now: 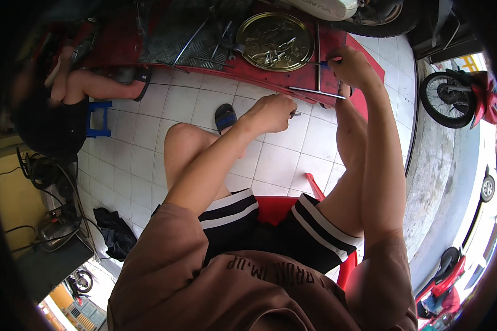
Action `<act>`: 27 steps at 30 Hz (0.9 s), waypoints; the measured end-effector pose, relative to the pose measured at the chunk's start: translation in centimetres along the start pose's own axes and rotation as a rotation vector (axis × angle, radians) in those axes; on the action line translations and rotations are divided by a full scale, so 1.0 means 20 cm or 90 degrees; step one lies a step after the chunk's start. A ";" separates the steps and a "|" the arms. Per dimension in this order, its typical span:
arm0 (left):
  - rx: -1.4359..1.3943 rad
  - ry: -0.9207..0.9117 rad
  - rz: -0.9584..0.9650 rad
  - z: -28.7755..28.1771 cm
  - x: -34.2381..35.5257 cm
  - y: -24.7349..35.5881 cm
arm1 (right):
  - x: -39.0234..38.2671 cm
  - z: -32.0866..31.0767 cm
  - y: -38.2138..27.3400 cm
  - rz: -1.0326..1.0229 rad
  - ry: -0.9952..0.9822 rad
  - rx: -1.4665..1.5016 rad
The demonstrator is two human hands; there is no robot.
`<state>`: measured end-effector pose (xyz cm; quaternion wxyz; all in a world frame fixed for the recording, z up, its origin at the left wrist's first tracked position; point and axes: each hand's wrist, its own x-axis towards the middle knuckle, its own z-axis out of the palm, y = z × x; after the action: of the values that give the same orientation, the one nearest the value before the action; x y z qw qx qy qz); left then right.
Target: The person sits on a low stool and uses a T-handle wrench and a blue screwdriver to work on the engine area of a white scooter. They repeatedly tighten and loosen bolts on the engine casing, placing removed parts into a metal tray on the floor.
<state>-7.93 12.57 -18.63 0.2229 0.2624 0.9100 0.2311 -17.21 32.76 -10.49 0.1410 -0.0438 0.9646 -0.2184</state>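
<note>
My left hand is closed, held over the tiled floor just short of the red platform. The end of a small dark metal piece pokes out of its fingers; the rest is hidden. Over the platform's right part, my right hand grips a blue-handled screwdriver. Its thin shaft points left, toward the rim of a round golden tray. Several small metal parts lie in that tray. Between tray and right hand, a T-handle wrench rests on the red platform, its crossbar at the near edge.
Metal rods lie on a dark patterned plate left of the tray. A motorcycle stands at the far side. Another person sits at the left by a blue stool. A red motorcycle is at right.
</note>
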 end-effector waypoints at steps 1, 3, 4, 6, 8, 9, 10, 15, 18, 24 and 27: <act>0.011 0.009 0.003 -0.01 -0.01 -0.01 | 0.02 0.01 0.01 -0.021 0.013 -0.022; 0.033 0.027 0.008 -0.02 -0.01 -0.03 | 0.04 0.01 0.03 -0.041 0.028 -0.035; 0.035 0.023 0.000 -0.04 -0.01 -0.03 | 0.04 0.01 0.02 -0.050 0.035 -0.040; 0.036 0.014 -0.014 -0.08 -0.01 -0.02 | 0.02 0.00 0.01 -0.041 0.044 -0.050; 0.037 0.009 -0.019 -0.08 -0.02 -0.05 | 0.02 0.00 -0.01 -0.038 0.043 -0.050; 0.038 0.007 -0.022 -0.08 -0.02 -0.05 | 0.02 0.00 -0.01 -0.037 0.037 -0.047; 0.039 0.010 -0.020 -0.08 -0.02 -0.06 | 0.02 0.00 -0.01 -0.035 0.032 -0.043; 0.052 -0.012 -0.014 -0.09 -0.03 -0.04 | 0.03 0.02 0.02 -0.069 0.061 -0.073; 0.062 -0.022 -0.018 -0.07 -0.02 -0.04 | 0.02 0.03 0.01 -0.066 0.064 -0.031; 0.062 -0.001 -0.013 0.01 0.00 -0.08 | -0.01 0.03 -0.09 0.026 0.060 0.015; 0.013 -0.043 -0.065 -0.14 -0.02 -0.03 | 0.00 0.03 -0.06 0.026 0.074 -0.013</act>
<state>-9.31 11.12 -16.60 0.2625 0.2253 0.9164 0.2012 -17.04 31.48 -10.60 0.0888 -0.0130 0.9740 -0.2081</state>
